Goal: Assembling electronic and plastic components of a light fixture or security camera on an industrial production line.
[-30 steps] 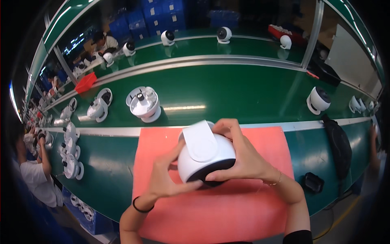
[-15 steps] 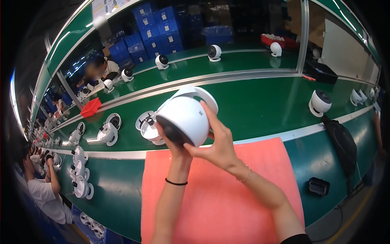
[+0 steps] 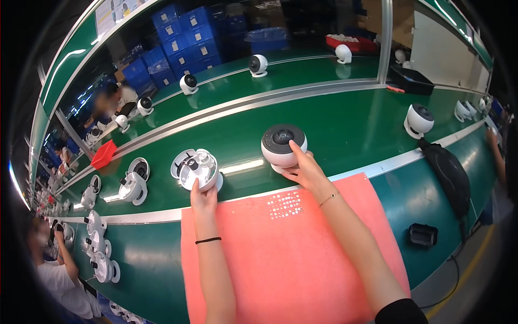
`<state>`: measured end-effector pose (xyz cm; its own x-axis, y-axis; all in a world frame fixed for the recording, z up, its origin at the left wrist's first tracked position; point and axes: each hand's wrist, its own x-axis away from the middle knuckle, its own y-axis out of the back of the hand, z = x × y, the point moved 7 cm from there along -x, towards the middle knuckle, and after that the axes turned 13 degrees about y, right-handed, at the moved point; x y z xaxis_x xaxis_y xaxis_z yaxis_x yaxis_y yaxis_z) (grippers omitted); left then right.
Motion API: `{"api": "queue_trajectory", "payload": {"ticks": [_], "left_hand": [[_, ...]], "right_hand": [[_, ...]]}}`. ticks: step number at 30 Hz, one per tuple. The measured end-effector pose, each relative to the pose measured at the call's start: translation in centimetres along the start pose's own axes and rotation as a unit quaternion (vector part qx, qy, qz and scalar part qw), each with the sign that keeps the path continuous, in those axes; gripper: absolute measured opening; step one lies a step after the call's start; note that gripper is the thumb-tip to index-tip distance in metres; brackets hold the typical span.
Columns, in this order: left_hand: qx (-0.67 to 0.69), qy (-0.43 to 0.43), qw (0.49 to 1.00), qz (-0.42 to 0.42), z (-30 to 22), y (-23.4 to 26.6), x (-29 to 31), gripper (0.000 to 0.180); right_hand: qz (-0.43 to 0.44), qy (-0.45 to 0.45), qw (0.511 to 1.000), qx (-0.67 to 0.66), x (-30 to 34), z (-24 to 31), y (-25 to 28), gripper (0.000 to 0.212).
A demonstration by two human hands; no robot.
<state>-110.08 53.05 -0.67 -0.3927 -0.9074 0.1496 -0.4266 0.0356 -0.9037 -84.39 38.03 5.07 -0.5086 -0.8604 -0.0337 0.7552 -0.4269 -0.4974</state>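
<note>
The right fingers [image 3: 300,153], moderately spread, hold a camera [image 3: 277,142] between them, one on its dark face. The left fingers [image 3: 196,187] touch a shell's [image 3: 200,175] near side; partly hidden, their spread cannot be told. Below both lies a mat [image 3: 280,254].

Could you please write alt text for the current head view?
A person's right hand holds a black-topped round white device at a green work surface, while the left hand touches an open white housing; a pink mat lies beneath the forearms.
</note>
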Motion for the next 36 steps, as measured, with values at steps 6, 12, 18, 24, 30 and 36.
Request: {"api": "queue_trajectory", "payload": {"ticks": [6, 12, 18, 24, 30, 36], "left_hand": [[-0.099, -0.017, 0.995, 0.019, -1.4, -3.1, 2.7, 0.064], [-0.256, 0.033, 0.966, 0.012, -4.9, -6.6, 7.3, 0.061], [-0.226, 0.044, 0.969, 0.094, -4.7, -9.8, 9.9, 0.049], [-0.227, 0.102, 0.959, 0.133, -3.4, -11.0, 11.3, 0.036], [-0.184, 0.064, 0.976, 0.096, -3.7, -11.8, 14.8, 0.033], [-0.301, -0.081, 0.942, 0.126, -4.9, -10.0, 13.2, 0.025]], "right_hand": [[-0.168, 0.250, 0.862, 0.408, 0.9, 6.2, 2.1, 0.090], [0.034, 0.472, 0.687, 0.551, 5.3, 10.0, -4.4, 0.088], [0.183, 0.541, 0.577, 0.584, 7.8, 10.7, -7.4, 0.077], [0.195, 0.616, 0.547, 0.532, 10.7, 12.4, -7.8, 0.065], [0.195, 0.686, 0.423, 0.559, 15.6, 11.9, -7.9, 0.039], [0.317, 0.649, 0.391, 0.570, 19.8, 9.6, -9.5, 0.033]]}}
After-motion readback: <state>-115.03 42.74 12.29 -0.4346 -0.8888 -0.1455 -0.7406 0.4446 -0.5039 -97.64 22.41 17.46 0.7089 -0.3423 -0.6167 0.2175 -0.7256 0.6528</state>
